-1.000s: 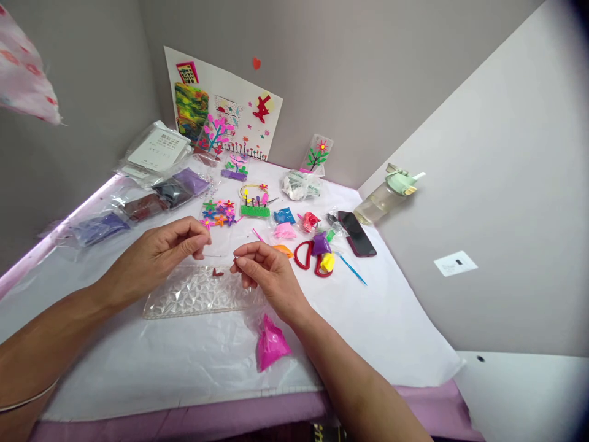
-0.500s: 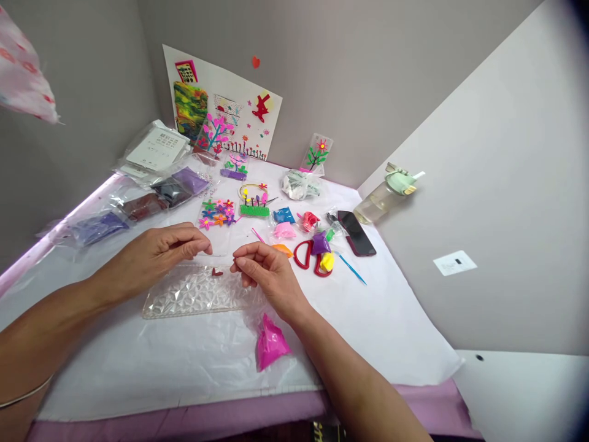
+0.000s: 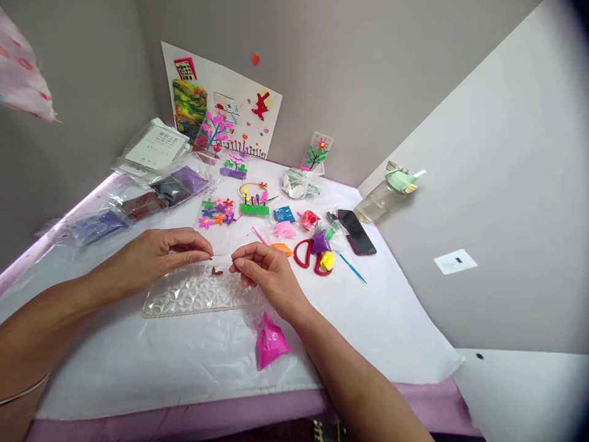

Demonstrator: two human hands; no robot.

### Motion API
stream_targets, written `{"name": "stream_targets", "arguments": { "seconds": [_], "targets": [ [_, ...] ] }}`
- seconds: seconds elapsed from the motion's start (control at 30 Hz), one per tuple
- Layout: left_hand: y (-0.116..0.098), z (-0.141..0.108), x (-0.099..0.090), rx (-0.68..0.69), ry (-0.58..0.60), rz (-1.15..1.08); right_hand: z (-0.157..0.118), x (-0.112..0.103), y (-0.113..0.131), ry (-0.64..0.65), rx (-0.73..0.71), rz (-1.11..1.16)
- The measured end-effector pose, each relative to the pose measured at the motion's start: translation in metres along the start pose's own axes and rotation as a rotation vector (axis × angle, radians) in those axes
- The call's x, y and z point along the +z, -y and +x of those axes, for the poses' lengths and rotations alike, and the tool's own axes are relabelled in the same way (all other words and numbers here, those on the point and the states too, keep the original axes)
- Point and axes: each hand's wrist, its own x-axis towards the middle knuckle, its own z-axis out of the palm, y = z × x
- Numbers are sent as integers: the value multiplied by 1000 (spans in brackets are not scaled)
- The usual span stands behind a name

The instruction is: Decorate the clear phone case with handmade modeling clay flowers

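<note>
Over a clear faceted plastic sheet (image 3: pixel 184 298), my left hand (image 3: pixel 170 250) has thumb and fingers pinched together at the tips. What the pinch holds, if anything, is too small to name. Facing it from the right, my right hand (image 3: pixel 264 270) is also pinched, with a tiny dark speck at its fingertips. A narrow gap parts the two sets of fingertips. Just below that gap, a small V-shaped reddish-brown clay piece (image 3: pixel 216 271) lies on the sheet. Close to my right wrist is a bag of bright pink clay (image 3: pixel 271 344).
Clay-decorated clear cards (image 3: pixel 216 213) stand or lie behind my hands. To the right are red-handled scissors (image 3: pixel 302 255), small clay packets (image 3: pixel 321 242), a blue tool (image 3: pixel 353 267), a phone (image 3: pixel 356 232) and a bottle (image 3: pixel 380 199). Bagged clay (image 3: pixel 99 227) lines the left side.
My left thumb and fingers have come together in a pinch, their tips slightly lower than before. The right hand stays almost still, and the view has shifted very slightly.
</note>
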Motion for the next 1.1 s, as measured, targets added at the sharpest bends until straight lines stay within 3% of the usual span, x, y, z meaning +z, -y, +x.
{"name": "stream_targets", "arguments": {
  "seconds": [0.2, 0.4, 0.5, 0.77, 1.1],
  "targets": [
    [5, 0, 1, -26, 46, -6, 0, -1, -2, 15, 14, 14],
    [7, -3, 2, -15, -26, -96, 0, -1, -4, 18, 14, 12],
    [5, -4, 1, -40, 2, -142, 0, -1, -4, 19, 11, 2],
    [-3, -1, 0, -10, 60, -14, 0, -1, -3, 26, 24, -3],
    [7, -1, -1, -53, 132, 15, 0, 0, -2, 26, 16, -6]
  ]
}}
